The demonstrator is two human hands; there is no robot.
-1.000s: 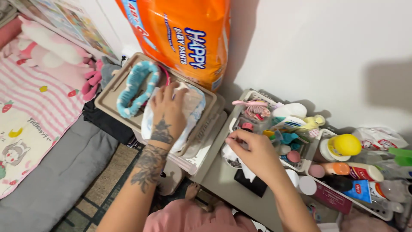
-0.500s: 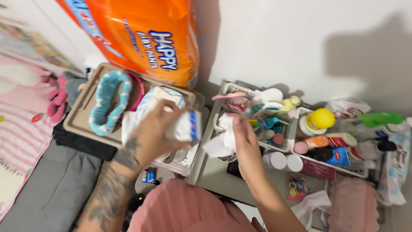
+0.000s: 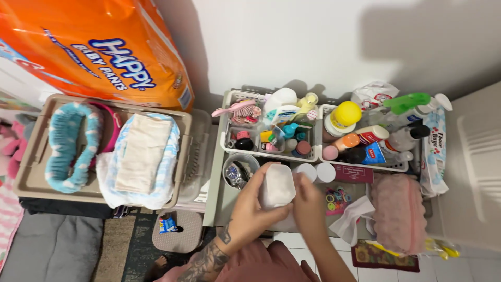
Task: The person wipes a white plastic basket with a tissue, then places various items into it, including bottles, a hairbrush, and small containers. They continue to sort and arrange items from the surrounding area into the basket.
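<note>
- The left hand (image 3: 250, 206) is curled about a folded white diaper (image 3: 277, 186), with fingers wrapped on its near-left side and the thumb underneath.
- The right hand (image 3: 309, 201) is closed lightly against the right edge of the same diaper, so the piece is held between both hands, above the front of the bench (image 3: 216, 193).
- Far left of the hands, a beige bin (image 3: 31, 180) is seen holding a blue headband (image 3: 65, 146) and a stack of diapers (image 3: 141, 156); an orange pack (image 3: 94, 49) stands behind it.
- Just beyond the hands, a round cup with a watch (image 3: 236, 172) and a white basket (image 3: 271, 155) of small bottles are found.
- Right of the hands lie coloured hair ties (image 3: 338, 198), a tissue (image 3: 352, 222) and a pink pouch (image 3: 399, 211); little free room is left there.
- Half a second ago the diaper was being lifted by the left hand beside the bin, while a tissue was held by the right; both hands have since been brought together.
</note>
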